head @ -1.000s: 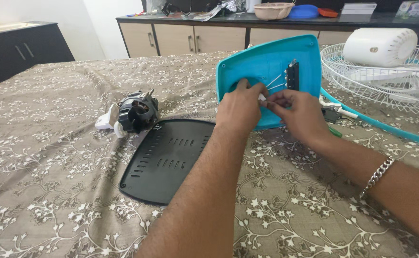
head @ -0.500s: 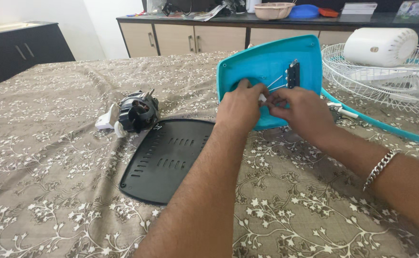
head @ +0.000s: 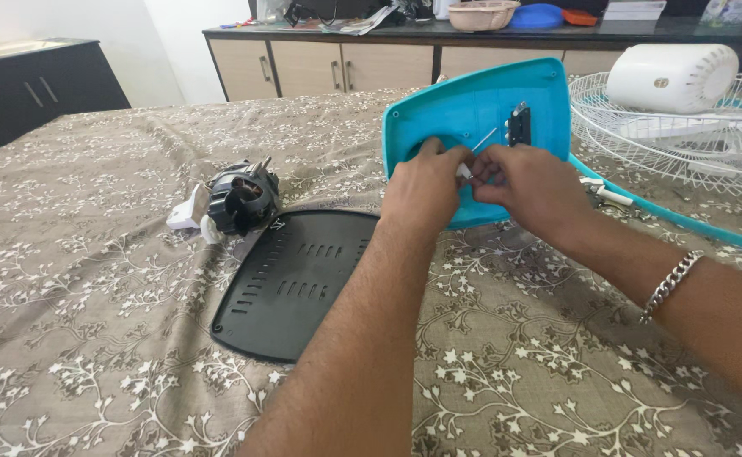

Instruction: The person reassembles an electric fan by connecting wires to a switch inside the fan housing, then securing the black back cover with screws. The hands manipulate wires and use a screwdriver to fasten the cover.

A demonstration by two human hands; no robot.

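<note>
both hands meet at the turquoise housing [head: 472, 110], a rounded plastic shell propped tilted on its lower edge on the worktop [head: 91, 338], its hollow inner face turned toward the camera. the left hand [head: 422, 190] rests against the shell's lower middle, its fingers pinched on a small white connector [head: 463, 172]; the right hand [head: 533, 188] comes in from 3 o'clock and its fingers close on the same little piece, so the two hands touch there. thin white wires [head: 485, 140] run from that spot up toward 1 o'clock to a black switch block [head: 518, 124] fixed inside the shell. a silver chain bracelet [head: 669, 286] sits on the right wrist.

at 9 o'clock from the hands, well apart, lies a bare electric motor [head: 239, 200] with a white fitting at its side — just below it, at 7 o'clock from the hands, a flat black vented plate [head: 290, 283] lies on the flowered cloth. at 3 o'clock a white wire grille [head: 684, 144] with a white cylindrical cover [head: 671, 78] resting in it, and a turquoise ring [head: 684, 224] curving along the cloth. cabinets [head: 320, 68] stand behind.
</note>
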